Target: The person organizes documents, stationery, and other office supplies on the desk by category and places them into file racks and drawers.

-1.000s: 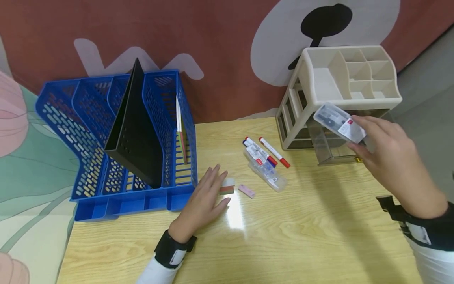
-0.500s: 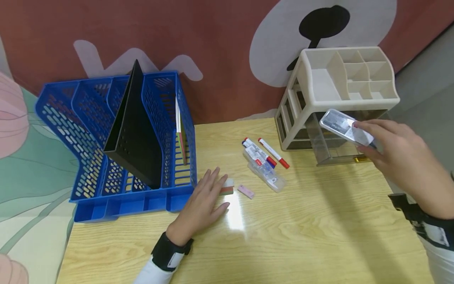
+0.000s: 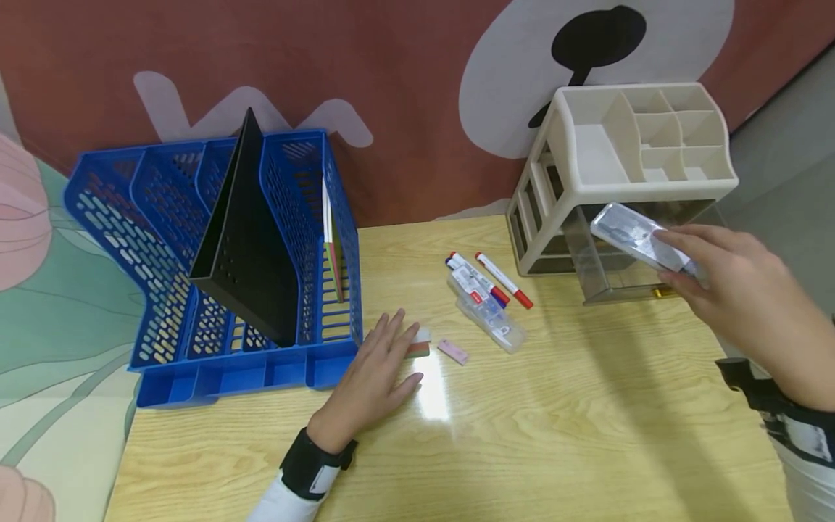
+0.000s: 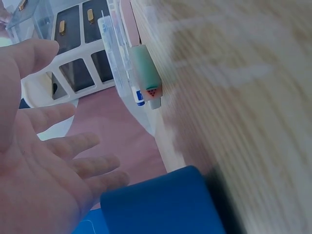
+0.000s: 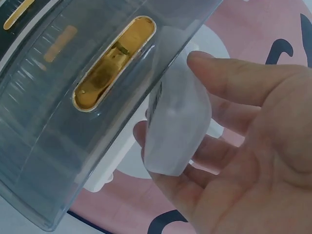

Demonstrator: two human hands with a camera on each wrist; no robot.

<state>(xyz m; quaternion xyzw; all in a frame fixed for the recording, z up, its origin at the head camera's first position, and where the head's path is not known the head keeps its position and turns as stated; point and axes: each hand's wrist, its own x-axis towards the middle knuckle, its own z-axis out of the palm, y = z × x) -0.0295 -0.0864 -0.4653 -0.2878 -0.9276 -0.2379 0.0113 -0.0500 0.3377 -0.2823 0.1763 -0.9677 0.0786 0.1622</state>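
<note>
My right hand (image 3: 737, 283) pinches a clear plastic case (image 3: 636, 233) with a pale label, tilted over the pulled-out transparent drawer (image 3: 603, 279) of a cream desktop organizer (image 3: 574, 210). In the right wrist view, thumb and fingers hold the case (image 5: 180, 122) by its sides, beside the drawer front with its gold handle (image 5: 114, 63). My left hand (image 3: 368, 384) has its fingers extended by the blue rack's front corner and holds nothing. Its fingertips overlap a small block (image 3: 419, 348), which shows green (image 4: 146, 68) in the left wrist view.
A blue slotted file rack (image 3: 248, 373) bears a black folder (image 3: 254, 246) and thin booklets (image 3: 333, 239). Between rack and organizer lie a pink eraser (image 3: 453, 351), another clear case (image 3: 496, 322) and several markers (image 3: 505, 279). A printed cloth (image 3: 417, 87) hangs behind the table.
My right hand has shifted slightly right and down, and the case in it has tilted so that its label faces me less. The left hand stays nearly in place.
</note>
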